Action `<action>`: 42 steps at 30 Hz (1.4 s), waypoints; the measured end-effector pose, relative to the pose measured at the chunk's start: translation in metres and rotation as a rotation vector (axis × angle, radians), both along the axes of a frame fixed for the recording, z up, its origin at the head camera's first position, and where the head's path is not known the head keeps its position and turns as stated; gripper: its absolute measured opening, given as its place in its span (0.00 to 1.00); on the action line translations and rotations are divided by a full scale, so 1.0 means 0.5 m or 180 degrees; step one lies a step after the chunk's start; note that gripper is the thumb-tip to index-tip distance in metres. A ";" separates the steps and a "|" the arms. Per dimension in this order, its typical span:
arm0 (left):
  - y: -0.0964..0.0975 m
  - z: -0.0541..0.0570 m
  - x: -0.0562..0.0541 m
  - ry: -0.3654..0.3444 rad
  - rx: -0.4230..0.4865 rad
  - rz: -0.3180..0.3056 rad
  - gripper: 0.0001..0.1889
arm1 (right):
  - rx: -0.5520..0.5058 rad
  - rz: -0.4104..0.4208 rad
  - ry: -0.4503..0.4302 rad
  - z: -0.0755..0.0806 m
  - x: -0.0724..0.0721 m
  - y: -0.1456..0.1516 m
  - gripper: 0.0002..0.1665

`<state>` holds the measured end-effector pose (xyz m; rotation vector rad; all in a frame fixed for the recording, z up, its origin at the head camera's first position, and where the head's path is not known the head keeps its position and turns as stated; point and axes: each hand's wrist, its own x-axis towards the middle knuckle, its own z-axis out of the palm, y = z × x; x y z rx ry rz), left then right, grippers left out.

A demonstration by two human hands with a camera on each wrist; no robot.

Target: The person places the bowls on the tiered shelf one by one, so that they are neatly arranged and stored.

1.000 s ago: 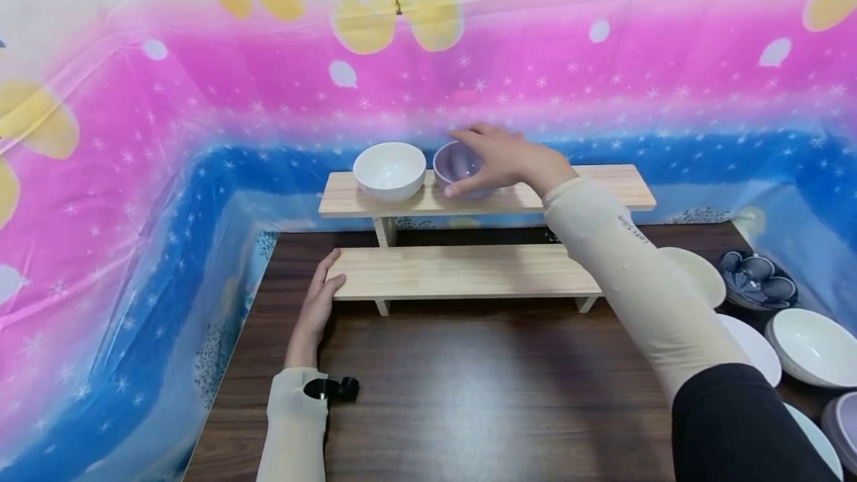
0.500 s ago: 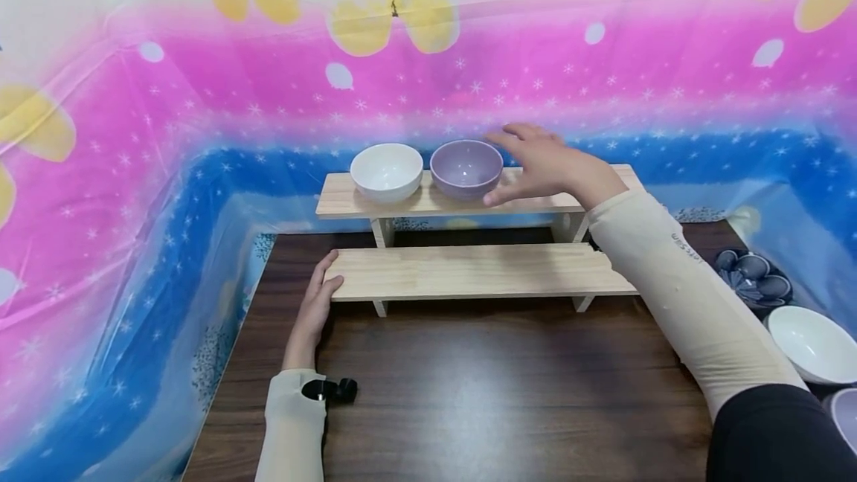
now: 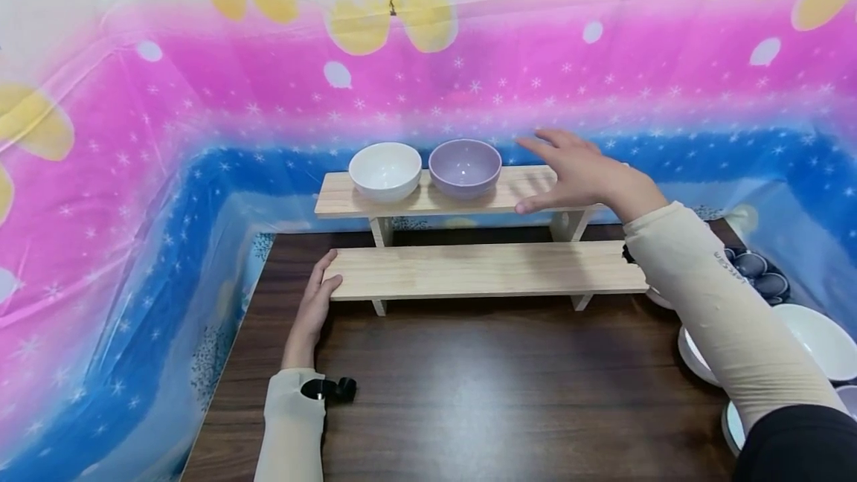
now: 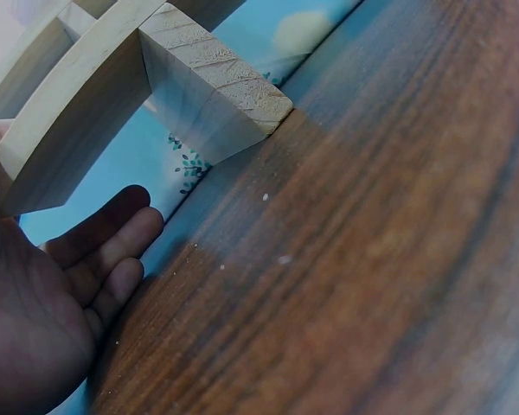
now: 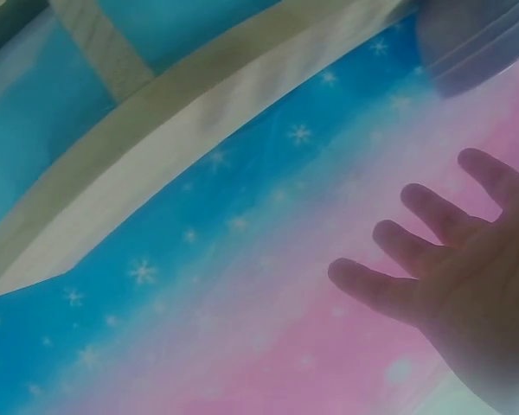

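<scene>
My left hand (image 3: 318, 296) holds the left end of the lower board of a two-tier wooden shelf (image 3: 489, 270), thumb near the front corner. In the left wrist view, its other fingers (image 4: 117, 246) reach out loosely below the board. On the upper board (image 3: 522, 181) a white bowl (image 3: 385, 172) and a purple bowl (image 3: 465, 168) stand upright side by side. To the right of the purple bowl, my right hand (image 3: 582, 173) is spread and holds nothing. The right wrist view has those fingers (image 5: 376, 290) apart, with the purple bowl (image 5: 476, 43) at the upper right.
At the right of the brown table (image 3: 469, 385) stand a white bowl (image 3: 820, 341), a basket of dark dishes (image 3: 770, 285) and other dishes partly behind my right sleeve (image 3: 730, 318). A patterned pink and blue sheet (image 3: 268, 95) hangs behind the shelf.
My right hand has left the purple bowl and moved to the right, leaving the bowl on the upper board. My left hand stays at the lower board's end.
</scene>
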<state>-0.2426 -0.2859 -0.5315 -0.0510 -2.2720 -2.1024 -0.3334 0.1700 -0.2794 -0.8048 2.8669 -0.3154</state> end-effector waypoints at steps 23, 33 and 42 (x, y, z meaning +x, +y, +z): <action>-0.006 -0.017 -0.008 -0.0010 -0.0008 0.0026 0.32 | 0.0049 -0.0253 0.0046 -0.025 0.046 0.136 0.73; 0.007 -0.002 0.006 -0.0023 -0.0058 0.0038 0.31 | 0.0049 -0.0544 0.0053 -0.043 0.056 0.224 0.74; 0.005 -0.003 0.003 0.0051 -0.0059 0.0071 0.31 | 0.0076 -0.0789 -0.0080 -0.068 0.053 0.294 0.75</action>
